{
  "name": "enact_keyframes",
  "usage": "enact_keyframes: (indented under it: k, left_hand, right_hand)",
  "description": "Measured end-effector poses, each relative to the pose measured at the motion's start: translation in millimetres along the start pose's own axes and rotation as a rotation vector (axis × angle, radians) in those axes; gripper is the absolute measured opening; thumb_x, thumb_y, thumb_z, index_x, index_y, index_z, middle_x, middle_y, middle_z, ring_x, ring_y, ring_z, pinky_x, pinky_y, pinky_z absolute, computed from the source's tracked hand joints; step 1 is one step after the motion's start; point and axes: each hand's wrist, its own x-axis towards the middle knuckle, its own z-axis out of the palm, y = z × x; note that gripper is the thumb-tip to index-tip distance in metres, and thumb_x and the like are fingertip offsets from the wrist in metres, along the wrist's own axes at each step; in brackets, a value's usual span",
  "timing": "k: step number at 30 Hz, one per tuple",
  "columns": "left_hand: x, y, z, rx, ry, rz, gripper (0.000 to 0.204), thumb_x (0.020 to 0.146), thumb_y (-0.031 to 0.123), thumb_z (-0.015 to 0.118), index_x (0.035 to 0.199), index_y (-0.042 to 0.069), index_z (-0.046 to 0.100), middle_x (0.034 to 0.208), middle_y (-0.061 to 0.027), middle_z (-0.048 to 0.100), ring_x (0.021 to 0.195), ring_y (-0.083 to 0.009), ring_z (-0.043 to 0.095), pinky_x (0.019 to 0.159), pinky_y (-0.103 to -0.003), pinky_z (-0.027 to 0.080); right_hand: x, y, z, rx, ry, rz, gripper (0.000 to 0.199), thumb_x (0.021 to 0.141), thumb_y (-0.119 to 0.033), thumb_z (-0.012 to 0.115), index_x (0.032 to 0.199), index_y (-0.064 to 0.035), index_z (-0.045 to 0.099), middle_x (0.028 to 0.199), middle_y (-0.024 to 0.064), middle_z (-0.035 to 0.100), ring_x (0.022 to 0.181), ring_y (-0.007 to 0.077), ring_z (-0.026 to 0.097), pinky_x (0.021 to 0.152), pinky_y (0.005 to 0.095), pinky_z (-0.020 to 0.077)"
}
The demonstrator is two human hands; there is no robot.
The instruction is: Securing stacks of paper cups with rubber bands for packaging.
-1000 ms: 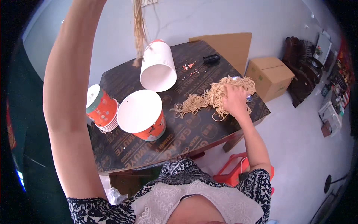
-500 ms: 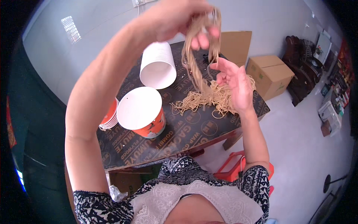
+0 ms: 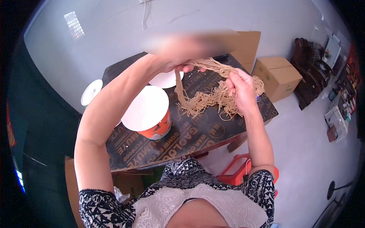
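A bundle of thin tan cord-like strands [image 3: 213,66] stretches between my two hands above the table. My left hand [image 3: 173,65], partly hidden by a blurred patch, has its fingers curled round the left end, and strands hang from it to the tabletop. At the right end, my right hand [image 3: 242,85] pinches the bundle between thumb and fingers. Beneath lies a loose, tangled pile of the same strands [image 3: 201,102]. An orange paper bucket [image 3: 157,129] with a white inside stands upright left of the pile. Behind it a white bucket [image 3: 167,79] is mostly covered by my left forearm.
The dark printed plywood table [image 3: 178,140] carries all this. A white round disc [image 3: 92,92] shows at its left side. Beyond the right edge stands a closed cardboard box [image 3: 277,78], near an upright cardboard sheet [image 3: 249,47]. A red plastic stool [image 3: 237,173] is below.
My left hand has come down and leftward, turning the hanging loop into a sideways stretch. My right hand, with fingers spread before, has closed on the strands.
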Motion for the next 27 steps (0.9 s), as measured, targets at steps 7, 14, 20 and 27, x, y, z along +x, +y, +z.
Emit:
enact_keyframes:
  k: [7,14,20,27]
  left_hand:
    - [-30,-42,15,0.119,-0.129,-0.194,0.022,0.095,0.023,0.061,0.099,0.001,0.061,0.081,-0.0074,0.068,0.052,-0.0093,0.057,0.044,-0.024,0.044]
    - [-70,-62,58,0.054,-0.238,-0.398,0.015,0.097,0.015,0.057,0.098,-0.001,0.058,0.080,-0.0083,0.067,0.060,-0.0120,0.065,0.055,-0.025,0.052]
    - [-95,-85,77,0.362,0.150,0.029,0.044,0.095,0.011,0.057,0.134,-0.004,0.044,0.111,-0.0163,0.063,0.098,-0.0194,0.063,0.080,-0.030,0.051]
    - [-143,-70,82,0.409,0.158,0.168,0.039,0.090,0.002,0.060,0.127,0.000,0.050,0.115,-0.0135,0.060,0.100,-0.0213,0.059,0.086,-0.031,0.049]
  right_hand:
    - [41,-11,-26,0.362,0.246,-0.059,0.023,0.101,-0.013,0.042,0.103,0.0012,0.059,0.088,0.0165,0.069,0.063,0.0185,0.066,0.050,0.0293,0.0522]
    - [68,-10,-6,0.442,0.077,-0.146,0.026,0.102,-0.013,0.039,0.110,0.0056,0.057,0.101,0.0212,0.068,0.088,0.0301,0.069,0.077,0.0380,0.0566]
    - [70,27,2,-0.187,0.066,0.159,0.038,0.093,-0.017,0.061,0.125,0.0030,0.055,0.108,0.0126,0.068,0.089,0.0210,0.068,0.078,0.0306,0.0546]
    - [35,50,-8,-0.835,0.082,-0.166,0.036,0.090,-0.015,0.062,0.121,0.0022,0.062,0.131,0.0191,0.057,0.110,0.0225,0.061,0.093,0.0337,0.0479]
